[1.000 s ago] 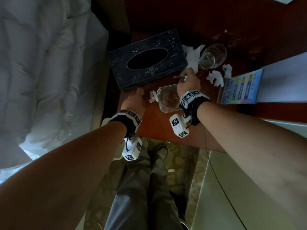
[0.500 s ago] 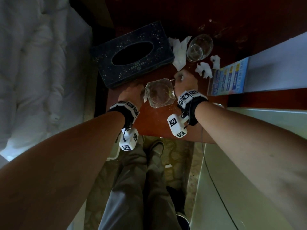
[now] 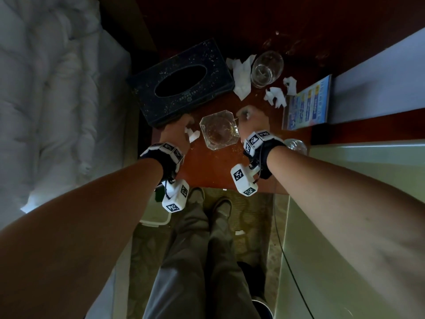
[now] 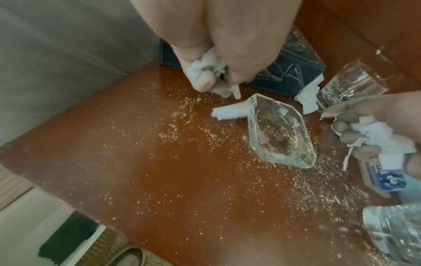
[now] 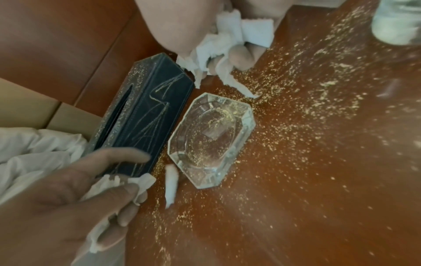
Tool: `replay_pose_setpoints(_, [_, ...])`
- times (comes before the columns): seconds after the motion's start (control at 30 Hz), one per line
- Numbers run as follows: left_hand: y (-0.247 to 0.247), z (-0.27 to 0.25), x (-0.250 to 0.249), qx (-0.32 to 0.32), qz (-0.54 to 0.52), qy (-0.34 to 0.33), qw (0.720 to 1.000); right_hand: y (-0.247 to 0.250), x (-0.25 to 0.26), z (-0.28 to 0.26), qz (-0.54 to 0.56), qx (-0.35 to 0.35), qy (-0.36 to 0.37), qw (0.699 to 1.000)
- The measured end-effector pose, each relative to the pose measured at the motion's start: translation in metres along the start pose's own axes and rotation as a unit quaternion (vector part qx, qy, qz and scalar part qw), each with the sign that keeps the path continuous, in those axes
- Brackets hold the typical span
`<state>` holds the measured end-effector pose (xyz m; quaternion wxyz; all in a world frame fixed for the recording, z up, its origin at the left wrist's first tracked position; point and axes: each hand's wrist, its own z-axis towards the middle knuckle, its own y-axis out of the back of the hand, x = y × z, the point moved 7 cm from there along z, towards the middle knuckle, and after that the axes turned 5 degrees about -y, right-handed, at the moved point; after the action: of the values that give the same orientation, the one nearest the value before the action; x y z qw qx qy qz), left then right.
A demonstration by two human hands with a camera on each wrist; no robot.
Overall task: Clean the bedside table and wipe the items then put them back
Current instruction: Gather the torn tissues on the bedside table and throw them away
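A clear cut-glass ashtray stands on the reddish bedside table, with yellow crumbs in it and scattered around it. My left hand is just left of it, fingers curled round a crumpled white tissue. My right hand is just right of it and grips another wad of tissue. Neither hand touches the ashtray. A small rolled tissue piece lies against the ashtray's left side. Crumbs also dust the dark tissue box behind the left hand.
A drinking glass stands at the back, with torn tissue scraps beside it. A blue leaflet lies at the right edge and a plastic water bottle near the front right corner. The bed is on the left.
My right hand has drawn back from the tissue scraps by the box to the ashtray's right side, holding tissue. My left hand has stayed left of the ashtray.
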<state>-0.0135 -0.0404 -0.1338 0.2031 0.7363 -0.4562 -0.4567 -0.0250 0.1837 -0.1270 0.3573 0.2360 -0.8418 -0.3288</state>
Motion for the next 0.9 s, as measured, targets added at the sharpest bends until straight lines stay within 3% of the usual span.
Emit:
replay_pose_setpoints(0.23, [-0.008, 0.005, 0.002, -0.008, 0.049, -0.003, 0.999, 0.003, -0.009, -0.007, -0.007, 0.001, 0.02, 1.0])
replay_pose_setpoints(0.37, [-0.02, 0.007, 0.006, 0.021, 0.077, 0.006, 0.997, 0.003, -0.014, -0.007, -0.015, -0.001, 0.023, 1.0])
replay_pose_setpoints(0.6, [-0.037, 0.02, 0.006, 0.058, 0.164, 0.003, 0.985, 0.02, -0.03, 0.005, 0.011, -0.055, -0.028, 0.998])
replay_pose_setpoints(0.77, [-0.036, 0.021, 0.009, 0.064, 0.158, -0.008, 0.985, 0.038, -0.023, 0.019, 0.014, -0.1, -0.059, 0.993])
replay_pose_setpoints(0.9, [-0.027, 0.023, 0.0, 0.075, 0.15, 0.008, 0.986, 0.043, -0.017, 0.034, -0.026, -0.074, -0.077, 0.994])
